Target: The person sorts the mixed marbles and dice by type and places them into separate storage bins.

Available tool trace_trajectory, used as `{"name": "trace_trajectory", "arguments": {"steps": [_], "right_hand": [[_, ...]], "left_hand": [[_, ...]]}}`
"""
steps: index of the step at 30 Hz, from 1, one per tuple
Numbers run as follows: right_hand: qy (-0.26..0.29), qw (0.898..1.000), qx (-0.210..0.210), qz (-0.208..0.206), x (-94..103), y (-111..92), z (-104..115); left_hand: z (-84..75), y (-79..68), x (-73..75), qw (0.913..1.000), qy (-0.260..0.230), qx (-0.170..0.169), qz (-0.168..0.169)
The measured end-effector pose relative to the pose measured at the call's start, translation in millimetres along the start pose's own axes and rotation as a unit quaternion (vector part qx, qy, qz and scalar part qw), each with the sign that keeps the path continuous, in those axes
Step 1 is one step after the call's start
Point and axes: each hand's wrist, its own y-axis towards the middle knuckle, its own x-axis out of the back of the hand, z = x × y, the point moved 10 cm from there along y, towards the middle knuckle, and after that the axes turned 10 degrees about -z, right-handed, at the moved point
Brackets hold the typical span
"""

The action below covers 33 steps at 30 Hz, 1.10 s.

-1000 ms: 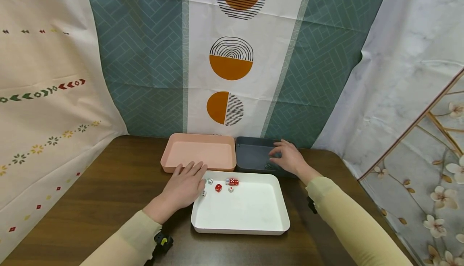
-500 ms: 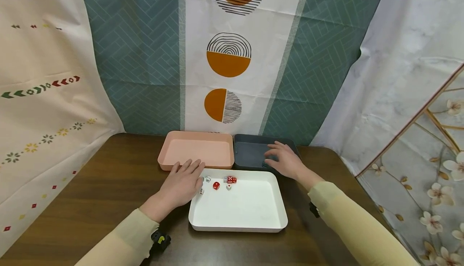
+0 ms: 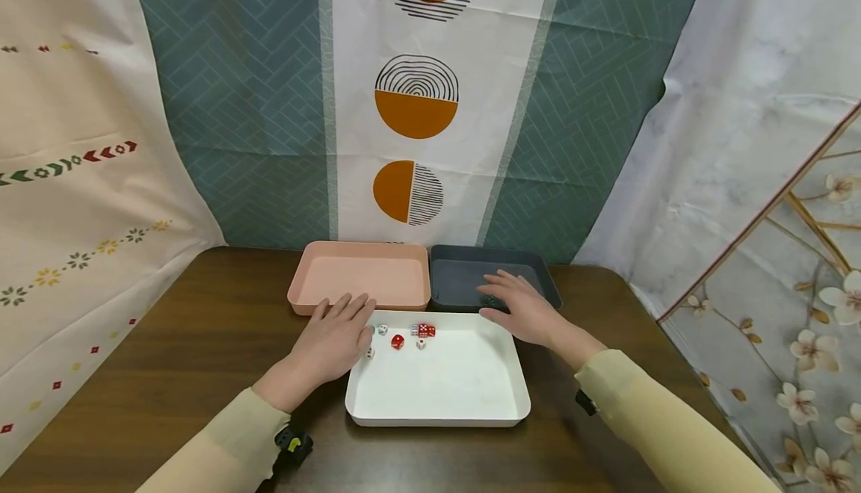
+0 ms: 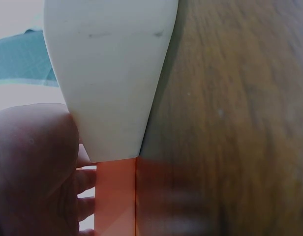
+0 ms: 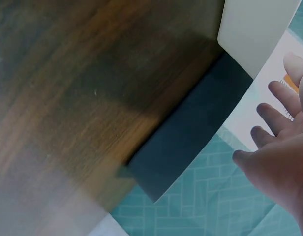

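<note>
My left hand (image 3: 332, 340) lies over the back left corner of a white tray (image 3: 437, 392), its fingers extended. Beside that hand, in the tray, sit several red and white dice, among them a red die (image 3: 397, 342) and a white die (image 3: 421, 343). In the left wrist view, the thumb side (image 4: 33, 152) of the hand is close against the tray's wall (image 4: 112, 83). My right hand (image 3: 525, 314) hovers with loosely spread fingers over the front of a dark blue tray (image 3: 464, 273), holding nothing. Small dark green dice (image 3: 491, 301) show in that tray, partly behind the fingers.
A pink tray (image 3: 363, 273) stands at the back left, side by side with the dark blue one. All three trays are on a brown wooden table (image 3: 202, 366). Patterned cloths (image 3: 255, 142) hang behind the table and at both sides.
My right hand has shifted left and nearer to the white tray, and its fingers have opened out. The left hand has kept its place at the tray. The head view has shifted slightly.
</note>
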Motion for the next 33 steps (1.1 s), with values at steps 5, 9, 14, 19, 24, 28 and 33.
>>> {"name": "trace_trajectory", "arguments": {"steps": [5,9,14,19,24,28,33], "right_hand": [[0.002,1.000,0.004,-0.004,-1.6,-3,3],[0.012,1.000,0.010,-0.006,-1.0,-4,11],[0.026,1.000,0.016,-0.003,-1.6,0,25],[0.027,0.999,0.021,0.007,-6.2,5,38],[0.023,0.999,0.036,0.011,-9.9,8,51],[0.026,0.999,0.044,0.009,-7.3,11,57],[0.026,0.998,0.055,0.006,-3.4,14,63]], "left_hand": [[-1.2,-0.7,1.9,1.0000,0.000,-0.003,0.000],[-1.2,-0.6,3.7,1.0000,-0.003,-0.007,-0.003],[-0.1,1.5,3.9,0.9998,0.008,-0.017,-0.005],[-0.7,1.0,5.2,0.9997,0.013,-0.021,-0.006],[1.0,0.4,6.1,0.9998,0.012,-0.013,-0.007],[2.6,-0.1,7.0,0.9998,0.014,-0.010,-0.014],[6.9,-4.7,11.1,0.9997,0.008,-0.002,-0.024]]}}
